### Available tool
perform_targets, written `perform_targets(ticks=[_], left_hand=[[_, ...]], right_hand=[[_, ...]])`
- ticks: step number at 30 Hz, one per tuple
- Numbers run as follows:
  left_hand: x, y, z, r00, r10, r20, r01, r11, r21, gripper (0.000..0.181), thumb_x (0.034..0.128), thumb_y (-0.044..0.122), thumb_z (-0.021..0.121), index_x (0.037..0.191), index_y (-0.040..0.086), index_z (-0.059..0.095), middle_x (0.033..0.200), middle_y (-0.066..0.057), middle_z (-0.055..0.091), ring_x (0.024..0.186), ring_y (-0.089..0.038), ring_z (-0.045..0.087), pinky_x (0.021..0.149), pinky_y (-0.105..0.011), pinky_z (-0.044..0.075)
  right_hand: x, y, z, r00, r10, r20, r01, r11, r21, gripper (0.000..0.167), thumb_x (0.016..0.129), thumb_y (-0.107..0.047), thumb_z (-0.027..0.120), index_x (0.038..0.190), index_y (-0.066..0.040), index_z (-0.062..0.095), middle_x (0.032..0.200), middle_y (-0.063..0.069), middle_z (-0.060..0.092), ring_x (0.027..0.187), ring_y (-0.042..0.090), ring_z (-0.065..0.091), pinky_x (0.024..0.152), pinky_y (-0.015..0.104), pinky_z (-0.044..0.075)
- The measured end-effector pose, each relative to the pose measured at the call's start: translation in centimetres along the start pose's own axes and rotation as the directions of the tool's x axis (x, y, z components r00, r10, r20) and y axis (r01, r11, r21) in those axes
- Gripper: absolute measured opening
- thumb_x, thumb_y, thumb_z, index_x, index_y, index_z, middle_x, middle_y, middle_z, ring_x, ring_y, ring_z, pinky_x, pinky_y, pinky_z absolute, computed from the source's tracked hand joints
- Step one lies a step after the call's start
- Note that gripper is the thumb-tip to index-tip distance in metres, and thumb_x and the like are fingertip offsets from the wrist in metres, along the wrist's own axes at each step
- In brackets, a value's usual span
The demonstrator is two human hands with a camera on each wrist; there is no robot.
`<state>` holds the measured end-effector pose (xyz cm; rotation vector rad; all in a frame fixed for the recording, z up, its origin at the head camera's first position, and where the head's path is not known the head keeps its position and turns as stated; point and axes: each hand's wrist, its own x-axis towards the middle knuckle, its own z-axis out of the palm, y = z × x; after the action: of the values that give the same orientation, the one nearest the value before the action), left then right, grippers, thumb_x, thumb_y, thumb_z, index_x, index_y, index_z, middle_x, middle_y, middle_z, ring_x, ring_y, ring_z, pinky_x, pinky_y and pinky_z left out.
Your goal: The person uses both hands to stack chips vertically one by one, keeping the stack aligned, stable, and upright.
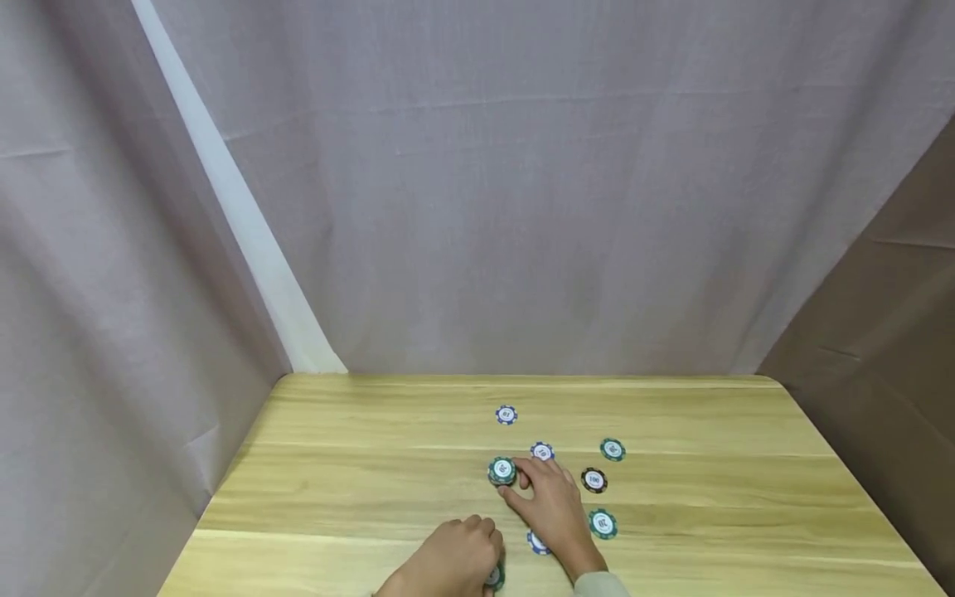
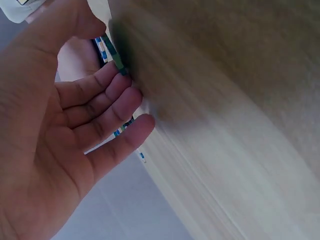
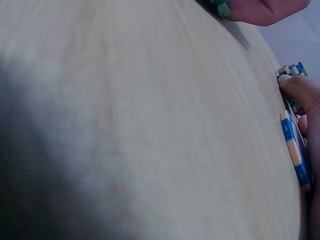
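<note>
A small stack of poker chips (image 1: 502, 469), green with a white centre on top, stands near the middle of the table. My right hand (image 1: 554, 507) has its thumb and index finger at the stack's right side, gripping its edge; the right wrist view shows the thumb against the layered chips (image 3: 298, 68). Close to the table's front, my left hand (image 1: 457, 554) pinches a green poker chip (image 1: 494, 577) between thumb and fingers. That chip (image 2: 116, 56) appears edge-on in the left wrist view. A blue chip (image 1: 536, 543) lies partly hidden beneath the right wrist.
Beyond the right hand lie a blue chip (image 1: 542, 450) and, farther back, another blue chip (image 1: 506, 414). To the right are a green chip (image 1: 613, 450), a black chip (image 1: 594, 479) and a second green chip (image 1: 603, 523). Grey curtains (image 1: 522, 207) hang behind the wooden table (image 1: 358, 464).
</note>
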<state>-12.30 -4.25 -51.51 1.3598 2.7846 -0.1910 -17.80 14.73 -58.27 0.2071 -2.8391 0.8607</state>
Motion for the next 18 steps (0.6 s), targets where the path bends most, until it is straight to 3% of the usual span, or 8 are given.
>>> perform_targets(ticks=[8, 18], left_hand=[[0.2, -0.8, -0.2, 0.999, -0.036, 0.015, 0.037, 0.993, -0.109, 0.03, 0.0792, 0.04, 0.081, 0.093, 0.02, 0.064, 0.081, 0.012, 0.057, 0.075, 0.001, 0.054, 0.057, -0.016, 0.045], [0.2, -1.6, 0.1, 0.998, -0.063, -0.016, 0.059, 0.979, -0.194, 0.027, 0.0783, 0.043, 0.075, 0.093, 0.023, 0.063, 0.082, 0.013, 0.053, 0.071, 0.001, 0.048, 0.057, -0.019, 0.043]], right_hand=[[0.0, 0.3, -0.1, 1.0, 0.016, -0.015, -0.016, 1.0, 0.009, 0.037, 0.089, -0.045, 0.082, 0.119, -0.026, 0.074, 0.081, -0.019, 0.046, 0.087, 0.007, 0.044, 0.081, 0.036, 0.035], [-0.3, 0.1, 0.0, 1.0, 0.0, -0.027, 0.0, 1.0, -0.009, 0.036, 0.089, -0.046, 0.082, 0.117, -0.024, 0.074, 0.081, -0.02, 0.046, 0.086, 0.005, 0.043, 0.078, 0.032, 0.035]])
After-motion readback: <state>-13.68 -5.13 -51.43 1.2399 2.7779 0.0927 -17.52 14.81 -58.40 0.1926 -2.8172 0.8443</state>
